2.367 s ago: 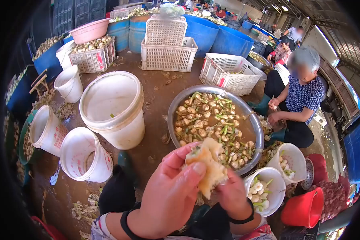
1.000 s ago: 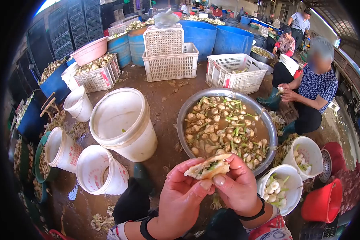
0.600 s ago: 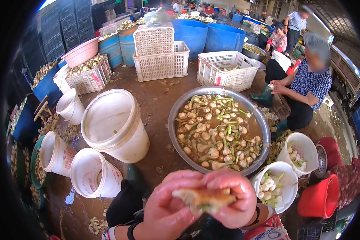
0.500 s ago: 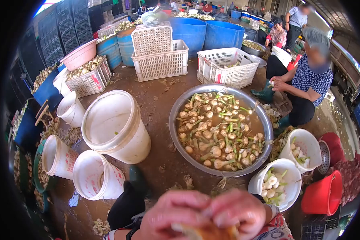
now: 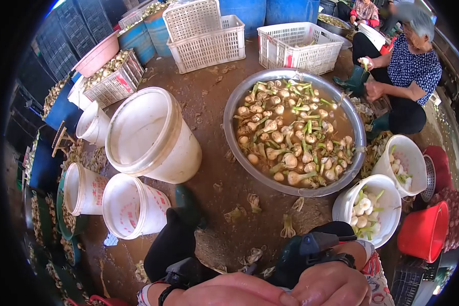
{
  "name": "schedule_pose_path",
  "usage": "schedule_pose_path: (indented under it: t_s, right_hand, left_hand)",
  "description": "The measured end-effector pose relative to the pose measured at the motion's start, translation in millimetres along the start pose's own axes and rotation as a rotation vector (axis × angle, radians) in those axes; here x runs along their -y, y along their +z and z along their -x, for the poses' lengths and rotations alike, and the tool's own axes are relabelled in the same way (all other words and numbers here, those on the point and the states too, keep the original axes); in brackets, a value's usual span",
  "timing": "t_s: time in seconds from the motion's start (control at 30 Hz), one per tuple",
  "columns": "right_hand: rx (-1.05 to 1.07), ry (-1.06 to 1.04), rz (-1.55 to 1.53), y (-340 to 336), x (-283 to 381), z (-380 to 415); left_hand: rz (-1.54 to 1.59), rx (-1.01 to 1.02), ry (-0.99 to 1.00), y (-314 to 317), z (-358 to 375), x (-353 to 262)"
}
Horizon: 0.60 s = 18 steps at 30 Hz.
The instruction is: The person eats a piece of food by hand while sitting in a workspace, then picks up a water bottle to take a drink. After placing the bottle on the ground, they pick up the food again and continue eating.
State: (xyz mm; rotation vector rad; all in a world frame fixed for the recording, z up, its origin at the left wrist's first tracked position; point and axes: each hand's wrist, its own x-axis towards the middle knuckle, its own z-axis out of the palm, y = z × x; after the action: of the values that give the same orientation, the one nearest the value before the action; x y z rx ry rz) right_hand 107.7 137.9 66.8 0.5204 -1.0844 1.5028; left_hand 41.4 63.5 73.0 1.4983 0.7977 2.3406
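My left hand (image 5: 229,289) and my right hand (image 5: 332,286) are together at the bottom edge, over my lap. Their fingers are bent toward each other and touch; anything between them is hidden below the frame. In front of them stands a wide metal basin (image 5: 230,148) of brown water. Muddy bulbs with green stems (image 5: 290,160), garlic or onion by their look, float in it. Right of the basin, nearest my right hand, is a white bucket (image 5: 390,219) holding cleaner white bulbs (image 5: 363,206).
A second bucket (image 5: 413,158) of white bulbs and a red bucket (image 5: 418,237) stand at right. White buckets (image 5: 155,204) and a large white tub (image 5: 186,153) stand at left. Plastic crates (image 5: 311,56) are behind. A co-worker (image 5: 413,66) sits at right holding a bulb. Peelings litter the wet floor.
The view has tilted down, so the basin and buckets sit higher. My hands have sunk toward the bottom edge; the brownish-yellow thing between them is out of sight. The co-worker's hands have moved apart.
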Motion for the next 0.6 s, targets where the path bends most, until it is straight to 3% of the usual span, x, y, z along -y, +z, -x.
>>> schedule_pose_path:
  t_s: [0.07,0.13,0.17,0.23,0.47,0.53,0.6]
  right_hand:
    - [-0.036,-0.019,-0.036,-0.4,4.3,-0.7]
    - [0.054,0.195,0.127,-5.1,17.5,-15.9]
    - [0.057,0.197,0.133,-9.3,17.1,-19.6]
    - [0.181,0.173,0.102,-15.0,12.8,-24.8]
    - [0.037,0.076,0.225,-4.7,10.5,-4.1]
    - [0.007,0.037,0.283,-6.7,7.5,5.0]
    - [0.057,-0.017,0.208,-16.0,-1.6,4.5]
  left_hand:
    - [-0.003,0.012,0.021,1.0,-1.6,-5.6]
    - [-0.105,-0.05,-0.221,7.3,-5.3,-22.7]
    - [-0.098,-0.053,-0.221,4.6,-3.8,-16.5]
    - [-0.037,0.069,0.012,-4.8,-0.9,0.3]
    - [-0.046,0.13,-0.055,-13.0,-6.2,-7.8]
    - [-0.054,0.229,-0.15,-18.3,-11.0,-13.3]
    - [-0.054,0.26,-0.145,-22.7,-9.4,-8.5]
